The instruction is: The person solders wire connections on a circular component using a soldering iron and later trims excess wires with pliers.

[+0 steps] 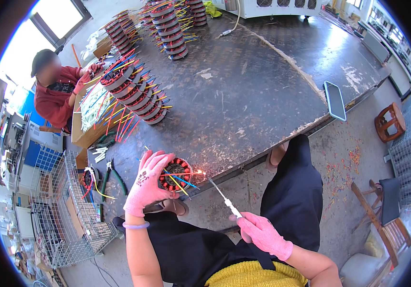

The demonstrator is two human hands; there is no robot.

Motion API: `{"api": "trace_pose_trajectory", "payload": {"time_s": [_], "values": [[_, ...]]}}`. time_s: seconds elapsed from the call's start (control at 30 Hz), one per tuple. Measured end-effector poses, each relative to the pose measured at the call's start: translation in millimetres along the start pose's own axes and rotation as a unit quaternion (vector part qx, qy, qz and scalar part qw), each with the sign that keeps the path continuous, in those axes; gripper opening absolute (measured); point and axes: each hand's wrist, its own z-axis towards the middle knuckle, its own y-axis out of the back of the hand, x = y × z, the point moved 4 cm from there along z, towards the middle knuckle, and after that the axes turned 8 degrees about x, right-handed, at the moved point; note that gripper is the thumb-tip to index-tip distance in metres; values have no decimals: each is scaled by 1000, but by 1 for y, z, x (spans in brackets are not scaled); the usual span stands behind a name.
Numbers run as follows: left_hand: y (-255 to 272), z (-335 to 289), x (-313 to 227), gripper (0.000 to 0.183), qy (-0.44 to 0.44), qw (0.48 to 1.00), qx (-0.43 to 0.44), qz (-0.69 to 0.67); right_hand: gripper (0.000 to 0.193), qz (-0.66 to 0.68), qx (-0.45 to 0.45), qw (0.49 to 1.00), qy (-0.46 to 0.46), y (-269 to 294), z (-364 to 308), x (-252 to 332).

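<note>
My left hand (147, 184), in a pink glove, is wrapped round the left side of a motor stator (180, 167) with red windings, at the table's near edge. Red, blue and yellow wires stick out of it to the right. Toward me, my right hand (266, 235), also gloved in pink, grips a slim tool (220, 193) with a white handle and a long thin metal rod; whether it is a torch or a soldering iron I cannot tell. Close to the rod's tip, the red wire's end (199, 172) glows orange with a small bright flame or spark.
Left of the stator lie pliers (113, 177), white sleeves (100, 154) and another wired stator (90, 178). Stacked stators (136, 93) stand beyond, wires jutting out. A phone (334, 100) rests at the table's right edge. A co-worker (57, 91) sits at the far left, behind a box (86, 136).
</note>
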Motion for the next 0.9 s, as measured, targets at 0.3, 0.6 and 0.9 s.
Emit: {"api": "trace_pose_trajectory", "payload": {"time_s": [0.3, 0.6, 0.9], "values": [[0, 0, 0, 97, -9, 1000, -11, 0, 36, -6, -3, 1000, -3, 0, 0, 1], [-1, 0, 1, 99, 6, 1000, 1, -2, 36, 12, -6, 1000, -3, 0, 0, 1], [-2, 1, 2, 98, -3, 1000, -2, 0, 36, -8, -11, 1000, -20, -1, -1, 6]]}}
